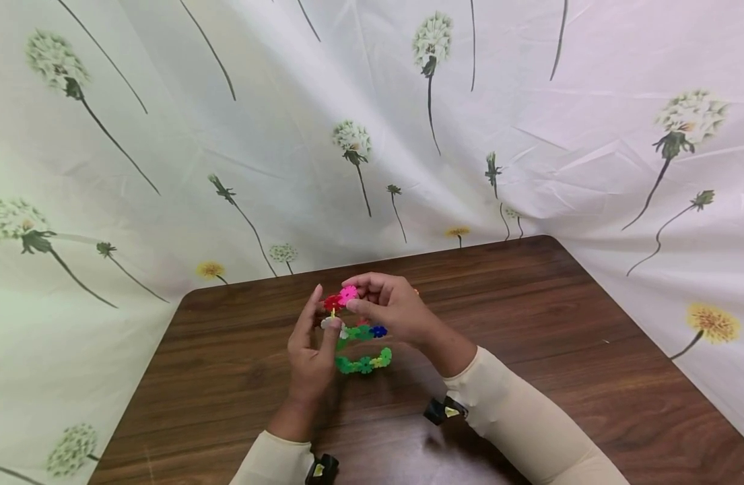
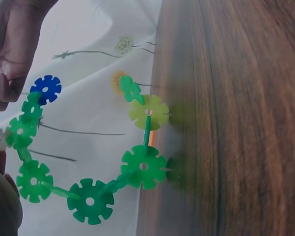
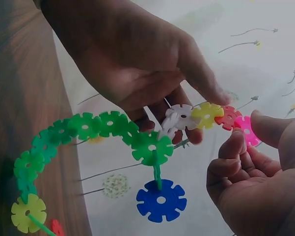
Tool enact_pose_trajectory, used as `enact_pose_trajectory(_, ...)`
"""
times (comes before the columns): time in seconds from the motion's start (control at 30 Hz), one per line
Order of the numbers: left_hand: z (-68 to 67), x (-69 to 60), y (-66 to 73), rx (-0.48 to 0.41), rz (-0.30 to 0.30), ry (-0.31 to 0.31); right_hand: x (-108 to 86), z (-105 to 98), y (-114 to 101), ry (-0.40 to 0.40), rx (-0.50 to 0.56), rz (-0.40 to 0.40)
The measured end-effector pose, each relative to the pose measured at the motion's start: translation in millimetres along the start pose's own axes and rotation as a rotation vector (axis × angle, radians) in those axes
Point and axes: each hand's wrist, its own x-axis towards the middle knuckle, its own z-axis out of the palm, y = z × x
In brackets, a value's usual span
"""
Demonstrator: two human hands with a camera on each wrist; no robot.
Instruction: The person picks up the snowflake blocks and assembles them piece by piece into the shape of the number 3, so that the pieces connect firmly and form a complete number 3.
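A chain of notched plastic flower discs hangs between the hands. The right hand (image 1: 396, 306) pinches the pink disc (image 1: 348, 295) at its upper end between thumb and fingers. Beside the pink disc, a red disc (image 3: 228, 118) joins a yellow disc (image 3: 208, 115) and white discs (image 3: 181, 116). My left hand (image 1: 311, 343) holds the chain at the white discs, its thumb in front and its fingers behind. Green discs (image 2: 90, 201) curve down from there in a loop, with a blue disc (image 3: 161, 200) on a side branch. A yellow-green disc (image 2: 148, 112) sits near the loop's other end.
Beneath the hands is a dark brown wooden table (image 1: 226, 391). A white cloth printed with dandelions (image 1: 275, 155) hangs behind and beside it. Black wrist devices (image 1: 446, 409) sit at both cream sleeves. A small red piece (image 3: 57, 227) shows near the chain's low end.
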Motion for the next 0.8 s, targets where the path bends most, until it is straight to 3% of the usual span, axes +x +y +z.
enact_pose_trajectory(0.13, 0.6, 1.1, 3.6, 0.01, -0.057, 0.012, -1.0, 3.0, -0.8, 0.014, -0.001, -0.013)
enact_pose_trajectory(0.33, 1.7, 5.4, 13.0, 0.019, -0.095, 0.019, -2.8, 9.4, 0.6, 0.021, 0.025, -0.066)
enact_pose_trajectory(0.53, 4.3, 7.7, 20.4, 0.05, -0.103, 0.034, -4.5, 11.5, 0.0, 0.035, 0.031, -0.103)
enact_pose_trajectory(0.8, 3.9, 6.8, 19.4, 0.06, -0.091, 0.021, -5.3, 11.9, -2.4, 0.062, 0.03, -0.135)
